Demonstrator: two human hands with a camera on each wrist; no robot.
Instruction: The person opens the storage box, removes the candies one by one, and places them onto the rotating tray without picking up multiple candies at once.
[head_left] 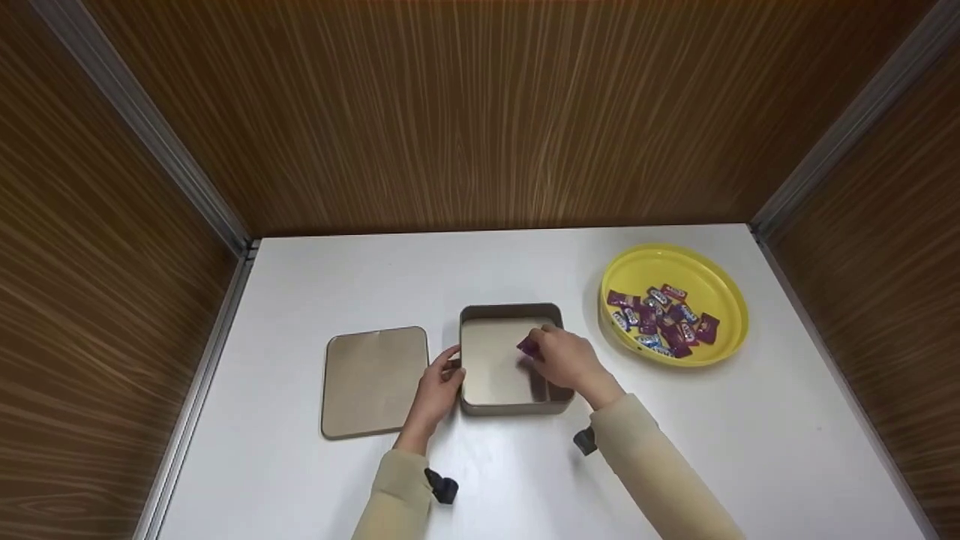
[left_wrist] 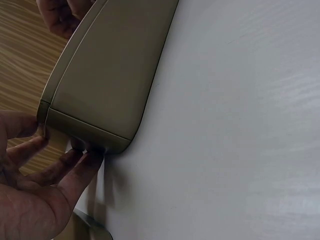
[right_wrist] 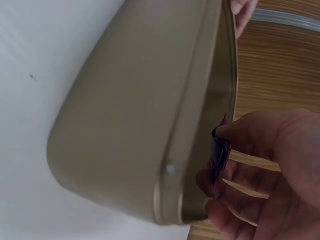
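Observation:
A square, gold-toned metal tin (head_left: pixel 499 352) stands with its top off. My left hand (head_left: pixel 439 386) is at its left side; in the left wrist view, fingertips (left_wrist: pixel 94 159) touch the outer wall and the upper digits lie at the rim. My right hand (head_left: pixel 566 356) is over the right part of the tin, pinching a small purple-wrapped candy (head_left: pixel 529 346) between thumb and fingers. In the right wrist view, the candy (right_wrist: pixel 219 152) is close to the rim, and the tin's inside is mostly hidden by its near wall.
To the left of the tin, a flat matching lid (head_left: pixel 373 382) lies on the white table (head_left: pixel 337 281). A round yellow tray (head_left: pixel 739 319) at the back right bears several wrapped candies (head_left: pixel 646 319) in purple, blue and red. Wood-grain panels (head_left: pixel 480 112) enclose the table at the back and sides.

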